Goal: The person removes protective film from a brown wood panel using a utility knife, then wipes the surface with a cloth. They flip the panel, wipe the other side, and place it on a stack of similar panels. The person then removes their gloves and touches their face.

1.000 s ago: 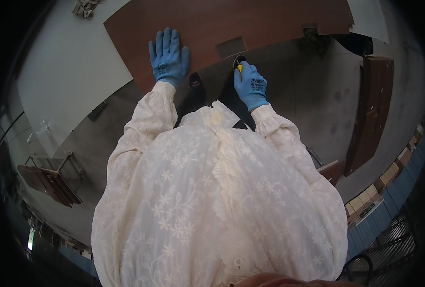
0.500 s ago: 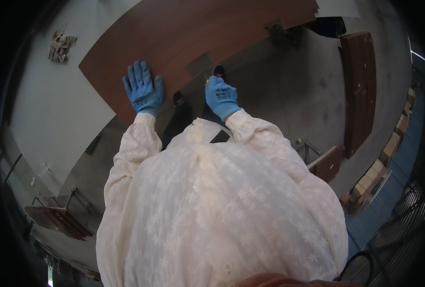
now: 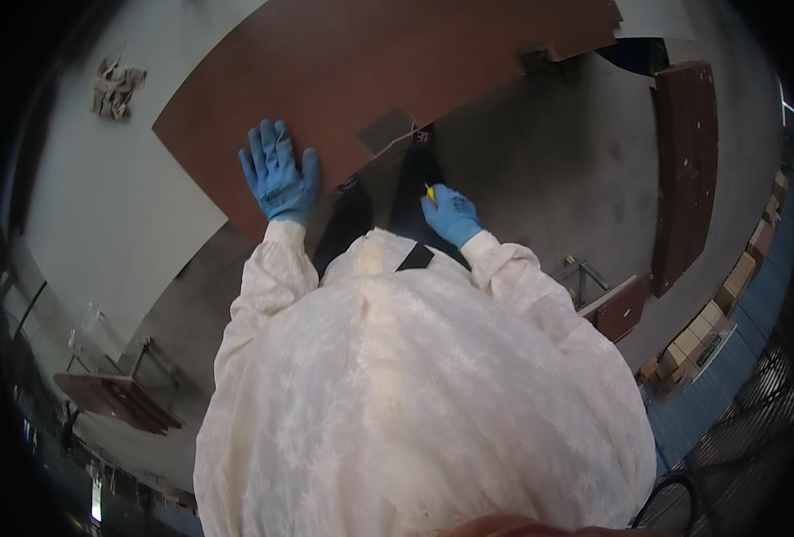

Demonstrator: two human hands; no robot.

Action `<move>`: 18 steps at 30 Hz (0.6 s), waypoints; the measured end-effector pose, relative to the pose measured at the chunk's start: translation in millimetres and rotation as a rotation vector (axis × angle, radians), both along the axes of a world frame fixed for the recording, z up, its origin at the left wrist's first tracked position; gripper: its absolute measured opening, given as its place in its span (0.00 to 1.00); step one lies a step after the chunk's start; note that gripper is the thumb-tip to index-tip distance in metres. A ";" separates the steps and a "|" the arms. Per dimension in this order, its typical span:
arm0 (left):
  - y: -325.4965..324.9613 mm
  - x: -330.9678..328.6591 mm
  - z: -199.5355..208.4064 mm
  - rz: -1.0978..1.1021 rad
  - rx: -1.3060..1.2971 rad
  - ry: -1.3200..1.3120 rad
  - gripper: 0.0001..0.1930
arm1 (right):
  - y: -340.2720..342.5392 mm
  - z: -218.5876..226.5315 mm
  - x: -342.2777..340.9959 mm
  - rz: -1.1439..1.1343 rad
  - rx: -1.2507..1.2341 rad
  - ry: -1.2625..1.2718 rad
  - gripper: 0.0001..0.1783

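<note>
My left hand (image 3: 280, 174), in a blue work glove, lies flat with fingers spread on a large reddish-brown sheet (image 3: 316, 80). Away from the sheet's near edge, my right hand (image 3: 453, 217), gloved the same way, is closed around a small yellow utility knife (image 3: 431, 192). Only its yellow end and a thin tip show; the rest is hidden in the fist. Between the hands, a dark grey rectangle (image 3: 385, 132) shows at the sheet's edge. Beside that rectangle, a thin pale strip (image 3: 403, 138) sticks out along the edge.
A grey-white surface (image 3: 84, 206) extends under the sheet on the left, with a crumpled cloth (image 3: 116, 88) on it. Brown panels (image 3: 686, 170) stand at the right. A low trolley (image 3: 119, 400) is behind left, and cartons (image 3: 696, 331) line the right side.
My right hand has pulled back from the sheet's edge, toward me and to the right, with the knife. The pale strip now shows more clearly. My left hand stays flat on the sheet.
</note>
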State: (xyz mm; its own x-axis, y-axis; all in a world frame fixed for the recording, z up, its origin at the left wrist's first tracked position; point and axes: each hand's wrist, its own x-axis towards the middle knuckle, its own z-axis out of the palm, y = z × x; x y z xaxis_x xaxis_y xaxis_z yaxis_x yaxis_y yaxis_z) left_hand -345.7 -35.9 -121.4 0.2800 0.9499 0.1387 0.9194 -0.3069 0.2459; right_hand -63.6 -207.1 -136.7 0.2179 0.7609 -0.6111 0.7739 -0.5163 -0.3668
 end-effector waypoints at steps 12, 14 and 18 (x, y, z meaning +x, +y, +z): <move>-0.1 1.7 1.1 -0.009 0.046 0.017 0.35 | 43.4 3.4 -69.4 -0.541 0.481 0.619 0.32; -0.3 1.5 0.9 -0.003 0.038 0.009 0.35 | 46.9 4.6 -83.2 -0.491 0.571 0.597 0.34; 0.0 -0.4 -1.1 -0.010 0.020 0.017 0.36 | 52.4 9.6 -96.6 -0.402 0.707 0.555 0.42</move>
State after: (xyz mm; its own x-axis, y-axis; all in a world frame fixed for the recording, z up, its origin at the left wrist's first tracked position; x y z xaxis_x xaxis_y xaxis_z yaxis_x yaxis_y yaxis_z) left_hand -346.0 -35.9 -122.5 0.2919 0.9441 0.1530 0.9204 -0.3207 0.2235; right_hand -160.2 -154.7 -127.1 0.3604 0.9226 -0.1373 0.2136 -0.2249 -0.9507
